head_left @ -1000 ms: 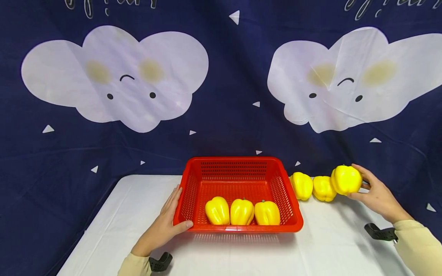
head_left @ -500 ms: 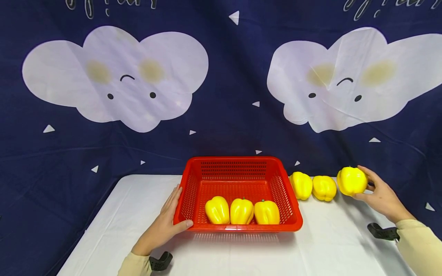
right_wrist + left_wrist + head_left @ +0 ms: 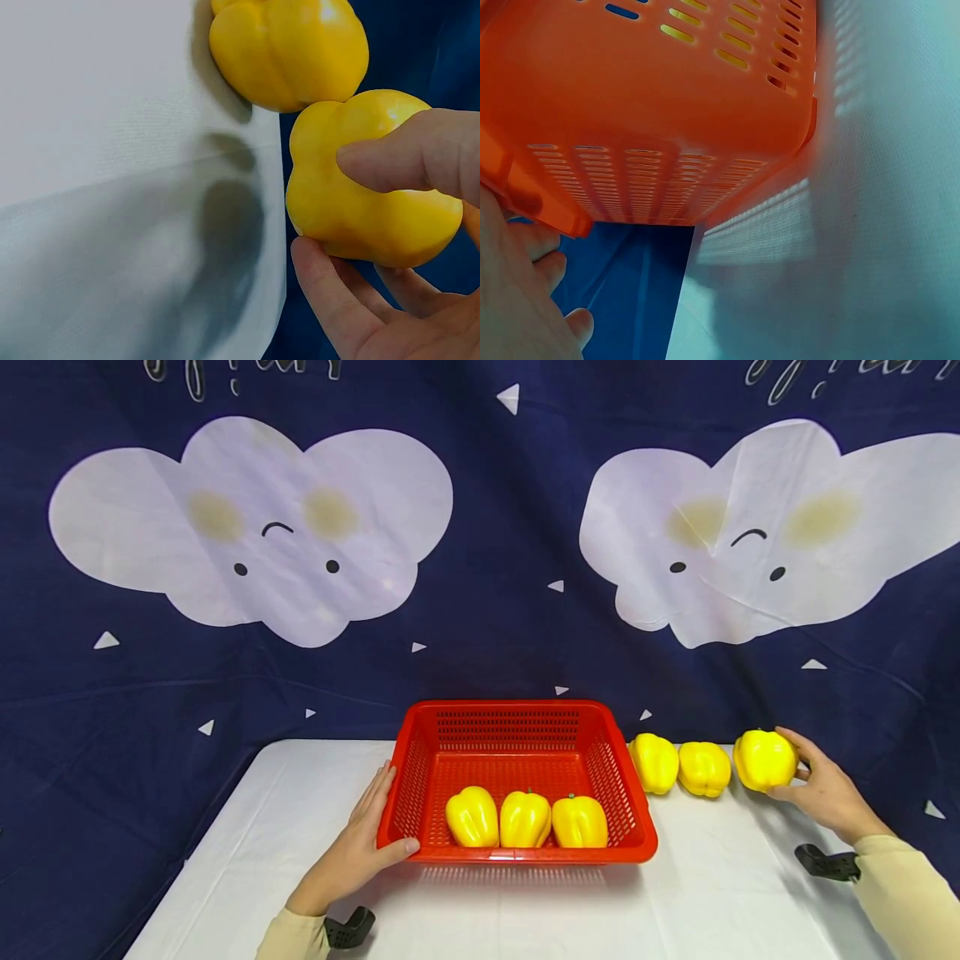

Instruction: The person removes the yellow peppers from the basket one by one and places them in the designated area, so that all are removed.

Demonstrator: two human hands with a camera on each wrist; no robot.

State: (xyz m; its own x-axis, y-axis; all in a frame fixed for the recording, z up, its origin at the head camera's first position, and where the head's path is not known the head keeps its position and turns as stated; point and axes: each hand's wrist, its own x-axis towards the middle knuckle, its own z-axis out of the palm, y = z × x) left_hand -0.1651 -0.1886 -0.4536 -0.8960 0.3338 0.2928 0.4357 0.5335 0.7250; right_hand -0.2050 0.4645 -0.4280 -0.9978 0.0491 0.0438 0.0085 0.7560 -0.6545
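In the head view my right hand (image 3: 823, 785) holds a yellow bell pepper (image 3: 765, 760) at the table's back right, thumb on one side and fingers on the other. The right wrist view shows this pepper (image 3: 360, 217) over the table's edge, beside another pepper (image 3: 292, 49). My left hand (image 3: 352, 852) rests against the left side of a red plastic basket (image 3: 517, 856), fingers fairly straight, thumb on its front corner. The left wrist view shows the basket's slotted wall (image 3: 630, 90). Three yellow peppers (image 3: 525, 820) sit in a row along the basket's front.
Two more yellow peppers, one (image 3: 655, 764) close by the basket's right side and the other (image 3: 705, 769) beside it, lie at the back edge of the white-covered table (image 3: 712, 893). A dark blue cloth (image 3: 510, 527) with printed clouds hangs behind.
My right hand has moved the held pepper slightly right, away from the neighbouring pepper, then lowered it a little. The left hand and the basket look nearly unmoved.
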